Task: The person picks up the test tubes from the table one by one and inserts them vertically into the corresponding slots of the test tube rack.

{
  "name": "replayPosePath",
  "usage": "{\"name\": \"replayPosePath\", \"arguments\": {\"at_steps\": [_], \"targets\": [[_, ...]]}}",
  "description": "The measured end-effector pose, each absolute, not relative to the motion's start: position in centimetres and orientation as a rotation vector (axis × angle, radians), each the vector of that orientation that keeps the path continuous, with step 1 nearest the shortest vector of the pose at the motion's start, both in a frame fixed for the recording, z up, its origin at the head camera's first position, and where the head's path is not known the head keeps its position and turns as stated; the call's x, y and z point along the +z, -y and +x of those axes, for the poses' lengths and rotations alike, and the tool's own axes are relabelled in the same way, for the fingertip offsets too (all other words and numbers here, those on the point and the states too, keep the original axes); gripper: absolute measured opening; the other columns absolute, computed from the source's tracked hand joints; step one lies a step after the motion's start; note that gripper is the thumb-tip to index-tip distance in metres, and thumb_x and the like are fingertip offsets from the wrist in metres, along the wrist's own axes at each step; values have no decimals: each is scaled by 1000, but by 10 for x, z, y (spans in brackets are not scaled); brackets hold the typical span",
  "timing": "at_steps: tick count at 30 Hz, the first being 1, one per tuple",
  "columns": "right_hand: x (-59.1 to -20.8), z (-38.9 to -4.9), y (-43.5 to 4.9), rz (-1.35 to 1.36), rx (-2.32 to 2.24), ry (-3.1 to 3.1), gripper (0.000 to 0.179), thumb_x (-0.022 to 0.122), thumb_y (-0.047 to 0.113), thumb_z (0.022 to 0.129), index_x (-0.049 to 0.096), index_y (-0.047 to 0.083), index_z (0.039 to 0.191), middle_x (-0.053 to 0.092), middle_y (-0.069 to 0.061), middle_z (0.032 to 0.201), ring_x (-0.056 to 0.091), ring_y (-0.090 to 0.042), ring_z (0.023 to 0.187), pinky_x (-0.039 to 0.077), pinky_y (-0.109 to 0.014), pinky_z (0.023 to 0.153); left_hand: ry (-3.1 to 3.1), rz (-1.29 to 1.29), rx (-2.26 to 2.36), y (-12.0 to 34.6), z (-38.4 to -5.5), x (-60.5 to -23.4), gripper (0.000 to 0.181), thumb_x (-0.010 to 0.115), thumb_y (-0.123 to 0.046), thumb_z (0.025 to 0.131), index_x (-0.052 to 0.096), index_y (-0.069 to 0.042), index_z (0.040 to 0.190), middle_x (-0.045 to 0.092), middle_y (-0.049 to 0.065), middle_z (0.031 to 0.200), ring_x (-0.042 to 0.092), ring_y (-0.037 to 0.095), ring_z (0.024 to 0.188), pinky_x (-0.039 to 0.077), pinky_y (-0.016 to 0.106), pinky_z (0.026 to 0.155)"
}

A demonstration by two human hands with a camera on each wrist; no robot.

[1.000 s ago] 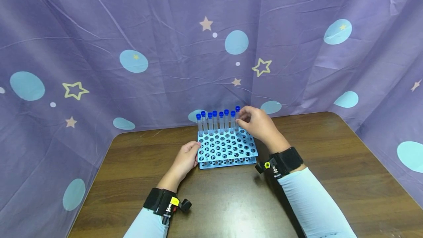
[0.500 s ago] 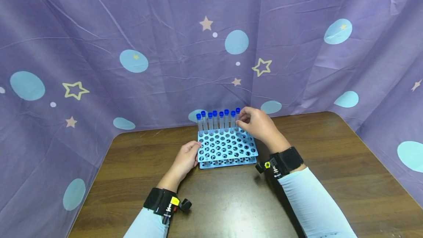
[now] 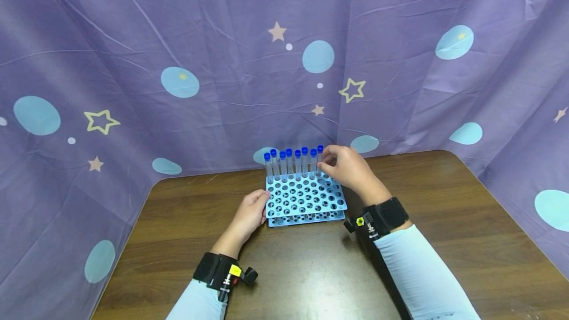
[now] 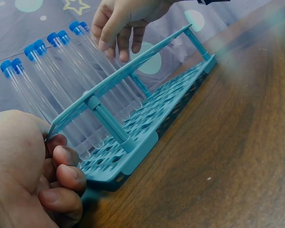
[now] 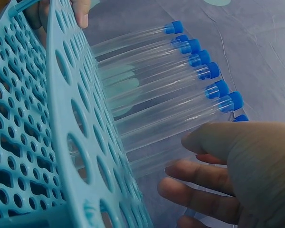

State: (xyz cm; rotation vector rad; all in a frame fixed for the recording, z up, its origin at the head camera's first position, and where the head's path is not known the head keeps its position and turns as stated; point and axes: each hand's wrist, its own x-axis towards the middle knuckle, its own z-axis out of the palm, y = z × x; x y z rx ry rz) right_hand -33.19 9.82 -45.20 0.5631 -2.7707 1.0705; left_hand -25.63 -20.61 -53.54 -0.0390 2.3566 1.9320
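Observation:
A light-blue test tube rack (image 3: 306, 196), two perforated tiers high, stands on the table. Along its back row rise several clear test tubes (image 3: 290, 164) with blue caps. My left hand (image 3: 250, 211) grips the rack's left end; the left wrist view shows its curled fingers (image 4: 69, 175) at the edge. At the row's right end, my right hand (image 3: 348, 164) has thumb and forefinger around the last test tube (image 3: 319, 158), which stands in the rack. In the right wrist view, the thumb (image 5: 204, 140) covers part of this tube, and the other fingers are loosely bent.
The brown wooden table (image 3: 293, 270) extends in front and to both sides. A purple curtain (image 3: 244, 53) with stars and dots hangs right behind the rack. Black straps with cameras circle both wrists.
The rightmost test tube has gone down slightly into the rack, its cap lower than a second ago. My right hand has dropped a little with it; my left hand has stayed still.

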Motion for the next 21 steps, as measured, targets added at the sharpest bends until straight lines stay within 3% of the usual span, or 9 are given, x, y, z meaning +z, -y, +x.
{"name": "replayPosePath", "arguments": {"at_steps": [21], "targets": [[-453,-332,-98,573,1037,2786,19,84,28,101,81,12,112,85,-3,103,79,-22,93,65,-47,89,-2361,-39,1931,206,-255,-535,34,50,-22,120,72,4,115,50,-3,67,43,8,53,37,21,50]]}}
